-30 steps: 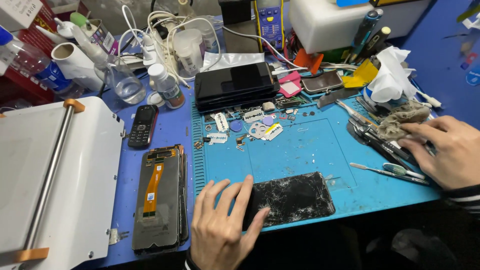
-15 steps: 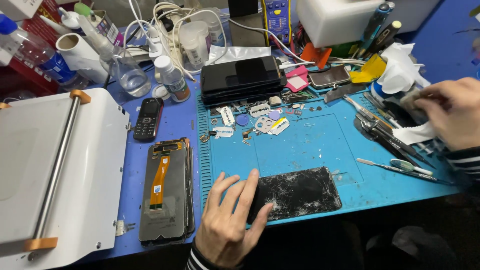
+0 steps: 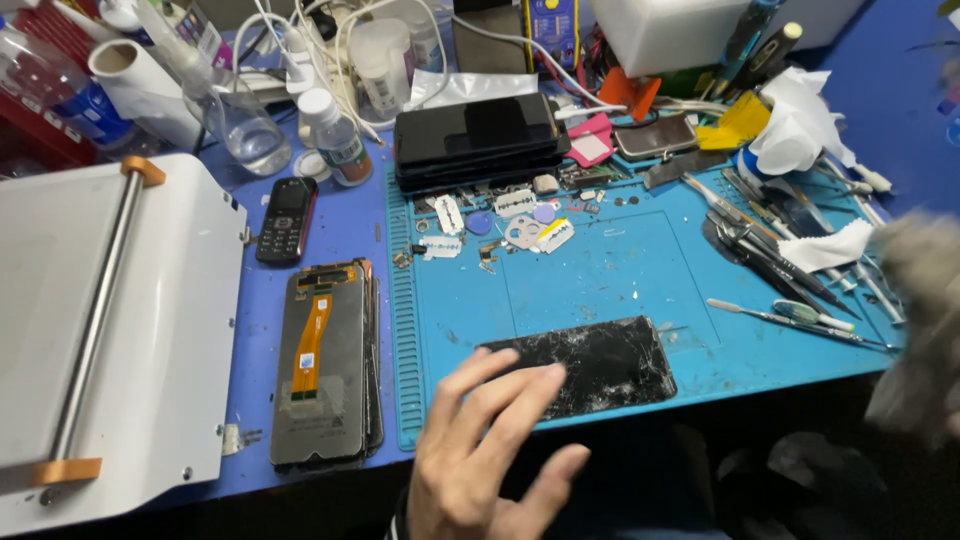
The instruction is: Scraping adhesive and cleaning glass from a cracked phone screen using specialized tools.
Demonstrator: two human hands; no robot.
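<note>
The cracked screen (image 3: 590, 366) lies flat on the blue mat (image 3: 620, 270), close to the near edge. My left hand (image 3: 490, 460) is over its left end. My fingers (image 3: 520, 400) are spread wide and hold nothing. I cannot tell if they touch the glass or float just above it.

My right hand (image 3: 925, 330) is far off to the right, past the edge of the mat. It is all blurry. It looks like it has a grey rag in it, but I cannot tell how my fingers are set.

Between my two hands, nearer the right one, lie thin metal tools (image 3: 780, 265) and a white tissue (image 3: 840, 245).

Left of my left hand is a phone panel (image 3: 325, 365) with an orange strip on it. It lies on the blue table, just beside the mat. Past it is a small black phone (image 3: 287, 220). Further left is a big white machine (image 3: 110, 330) with a metal bar.

Beyond my left hand, at the far edge of the mat, is a stack of black phones (image 3: 478, 140). Small razor blades (image 3: 445, 215) lie just in front of that stack.
</note>
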